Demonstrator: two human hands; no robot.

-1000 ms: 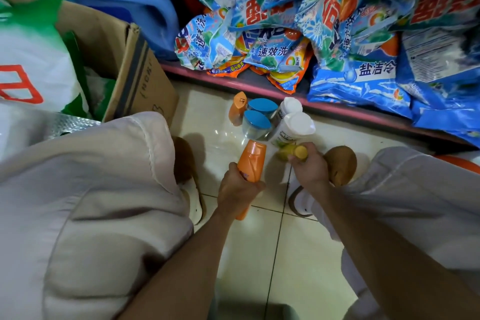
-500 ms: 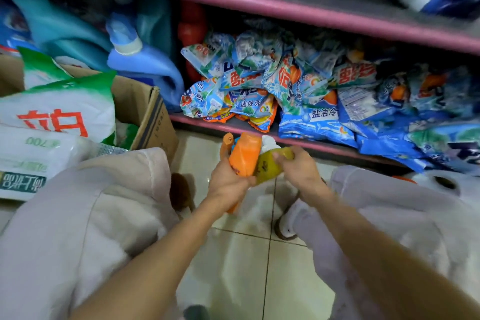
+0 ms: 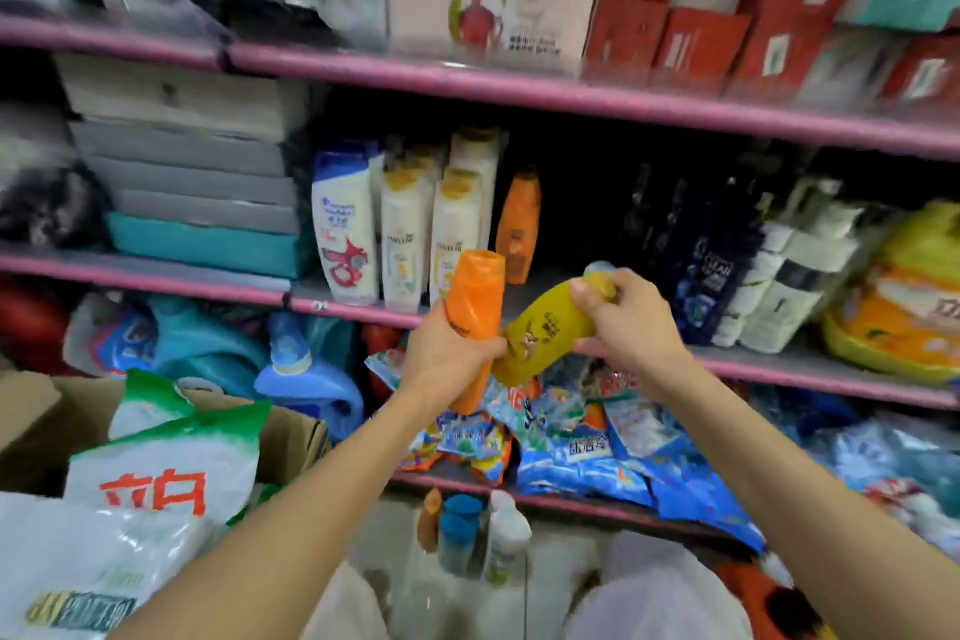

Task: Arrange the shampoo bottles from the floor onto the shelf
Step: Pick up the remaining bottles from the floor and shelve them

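Left hand (image 3: pixel 447 353) wrapped round the lower body of an orange shampoo bottle (image 3: pixel 474 307), cap end up, held nearly upright with a slight lean to the right. Right hand (image 3: pixel 626 322) curled round the neck end of a yellow shampoo bottle (image 3: pixel 545 333), tilted steeply, cap up and to the right, base down and to the left. Bases of the two bottles touching, or very nearly so, just beside the left thumb. Both raised in front of the pink edge of the middle shelf (image 3: pixel 779 364), level with its front lip.

On that shelf, far behind the hands: a white bottle with a blue cap (image 3: pixel 344 229), two white bottles with gold caps (image 3: pixel 428 234) just right of it, more like them behind, then a single orange bottle (image 3: pixel 518 229) standing upright farther back. To the right, dark bottles (image 3: pixel 711 270), then white and grey ones (image 3: pixel 789 276), then a yellow bag (image 3: pixel 904 291) at the far right.

Below, on the lowest shelf, a heap of blue detergent sachets (image 3: pixel 587 447). Near the bottom, on the floor (image 3: pixel 395 582), a small cluster of remaining bottles (image 3: pixel 475 535): orange, blue-capped and white, blurred. At near left, a cardboard box (image 3: pixel 291 437) holding white and green bags (image 3: pixel 171 463).
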